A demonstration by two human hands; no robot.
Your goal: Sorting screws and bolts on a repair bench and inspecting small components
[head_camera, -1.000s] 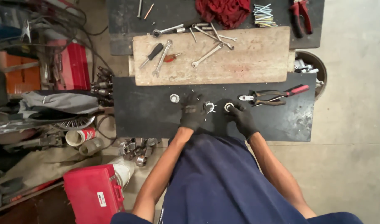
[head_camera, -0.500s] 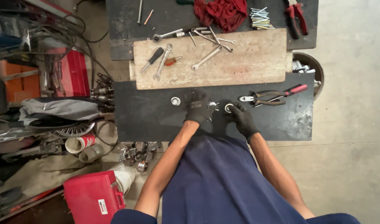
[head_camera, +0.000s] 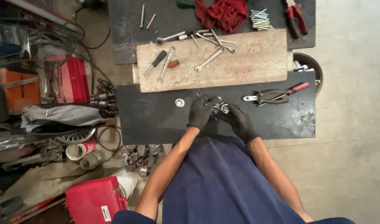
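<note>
Both hands (head_camera: pixel 221 114) curled around metal fittings (head_camera: pixel 221 108)

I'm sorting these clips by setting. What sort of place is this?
Most likely a mechanic's or repair workshop. Wrenches lie spread on a wooden board, pliers rest on the dark work plate, and a red toolbox stands on the floor among cables and metal parts.
</note>
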